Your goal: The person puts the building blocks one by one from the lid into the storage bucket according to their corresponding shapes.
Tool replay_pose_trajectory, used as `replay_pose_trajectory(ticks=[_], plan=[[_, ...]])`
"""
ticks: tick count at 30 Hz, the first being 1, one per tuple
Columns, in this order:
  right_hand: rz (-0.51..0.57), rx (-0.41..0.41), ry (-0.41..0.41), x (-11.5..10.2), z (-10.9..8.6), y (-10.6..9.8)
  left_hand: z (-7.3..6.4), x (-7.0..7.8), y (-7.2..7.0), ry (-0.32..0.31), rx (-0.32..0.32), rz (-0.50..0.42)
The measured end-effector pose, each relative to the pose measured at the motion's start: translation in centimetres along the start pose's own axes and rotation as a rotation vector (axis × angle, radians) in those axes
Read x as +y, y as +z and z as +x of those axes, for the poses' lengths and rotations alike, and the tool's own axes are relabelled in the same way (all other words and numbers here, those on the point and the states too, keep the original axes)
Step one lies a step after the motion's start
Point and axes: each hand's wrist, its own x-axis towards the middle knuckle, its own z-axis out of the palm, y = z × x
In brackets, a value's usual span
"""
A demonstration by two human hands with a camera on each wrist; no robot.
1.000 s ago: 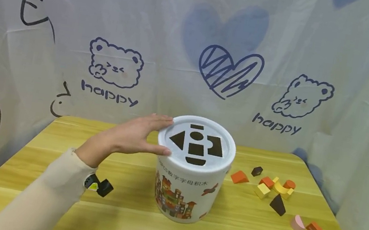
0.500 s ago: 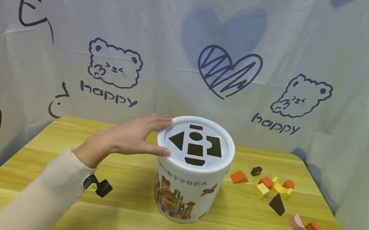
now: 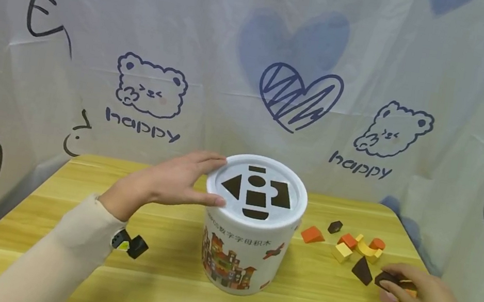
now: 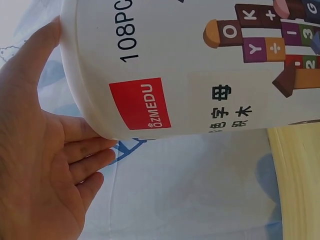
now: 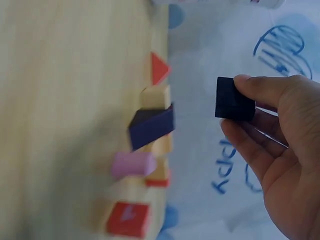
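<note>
A white bucket [image 3: 245, 256] with printed block pictures stands upright on the table. Its lid [image 3: 296, 180] has several shaped holes, among them a triangle, a circle and a square. My left hand [image 3: 177, 178] rests against the lid's left edge, fingers extended and thumb at the near side. Between thumb and fingertips, my right hand [image 3: 428, 299] pinches a small dark block [image 5: 231, 99], raised over the loose blocks on the right. Under that hand, a pink half-round block [image 3: 388, 298] and an orange-red block [image 5: 129, 220] are partly hidden in the head view.
Right of the bucket lie an orange triangular block [image 3: 313, 234], a small dark block [image 3: 335, 227], yellow and orange blocks around a yellow arch [image 3: 366, 247], and a dark wedge-like block [image 3: 362, 271]. A printed curtain [image 3: 236, 66] hangs behind the wooden table [image 3: 145, 293].
My right hand has carried the dark block from the table's near right corner up and leftward, over the pink block. My left hand and the bucket have stayed put.
</note>
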Motion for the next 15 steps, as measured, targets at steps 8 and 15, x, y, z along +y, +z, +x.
replay_pose_trajectory(ticks=[8, 15], plan=[[-0.051, 0.048, -0.157, -3.0, 4.0, -0.6, 0.1, 0.1, 0.0, -0.001, -0.017, 0.031], [-0.033, 0.054, -0.213, -5.3, 7.6, -1.1, 0.4, 0.0, -0.3, 0.013, -0.015, 0.036]])
